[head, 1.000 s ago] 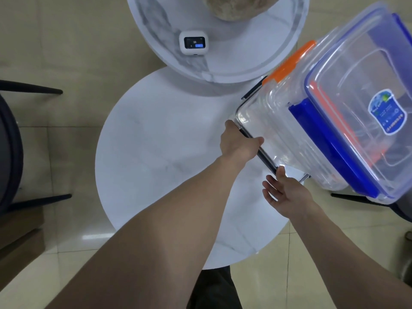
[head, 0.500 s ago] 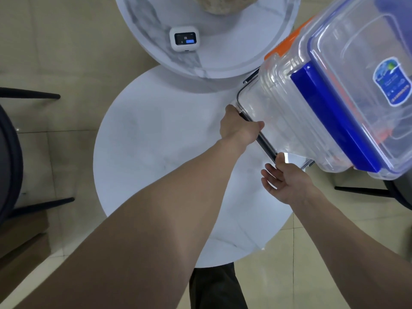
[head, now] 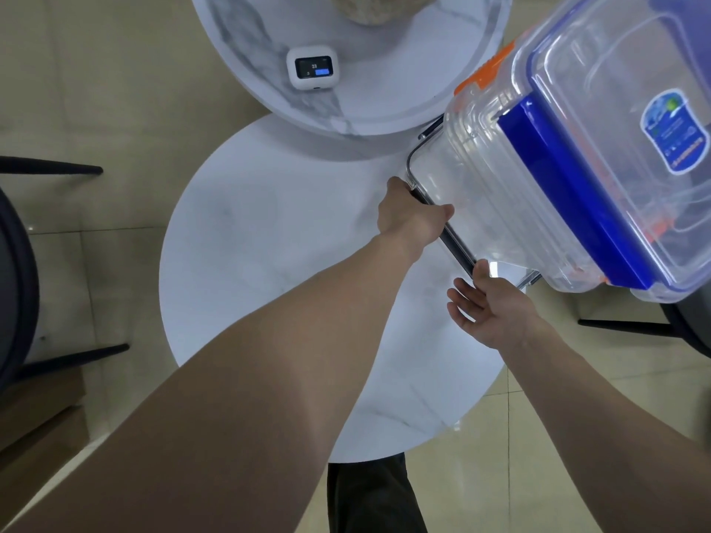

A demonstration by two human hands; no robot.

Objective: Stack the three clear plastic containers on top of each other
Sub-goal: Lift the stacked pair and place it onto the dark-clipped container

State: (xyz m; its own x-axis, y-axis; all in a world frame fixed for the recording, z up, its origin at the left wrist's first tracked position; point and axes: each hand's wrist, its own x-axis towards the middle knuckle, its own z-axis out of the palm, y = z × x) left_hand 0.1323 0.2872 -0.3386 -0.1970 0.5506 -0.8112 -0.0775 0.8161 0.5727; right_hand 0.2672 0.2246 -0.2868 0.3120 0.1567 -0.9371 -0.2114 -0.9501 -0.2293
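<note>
A stack of clear plastic containers [head: 511, 209] stands at the right edge of the lower round white table [head: 269, 263]. The top one has a blue-rimmed lid [head: 615, 121] with a blue latch [head: 569, 194] and a blue label. An orange latch [head: 484, 73] of a container beneath shows at the back. The bottom one has a dark rim [head: 458, 250]. My left hand [head: 411, 215] grips that dark rim at the near left side. My right hand [head: 488, 307] is open, its thumb touching the rim's near corner.
A higher round marble table [head: 384, 94] overlaps the far side, with a small white device [head: 312, 66] with a screen and a beige object on it. Dark chair legs [head: 50, 169] stand left and right [head: 623, 325] on the tiled floor.
The view has shifted slightly and the stack looks closer and larger. My left hand stays on the dark rim; my right hand stays open at the corner.
</note>
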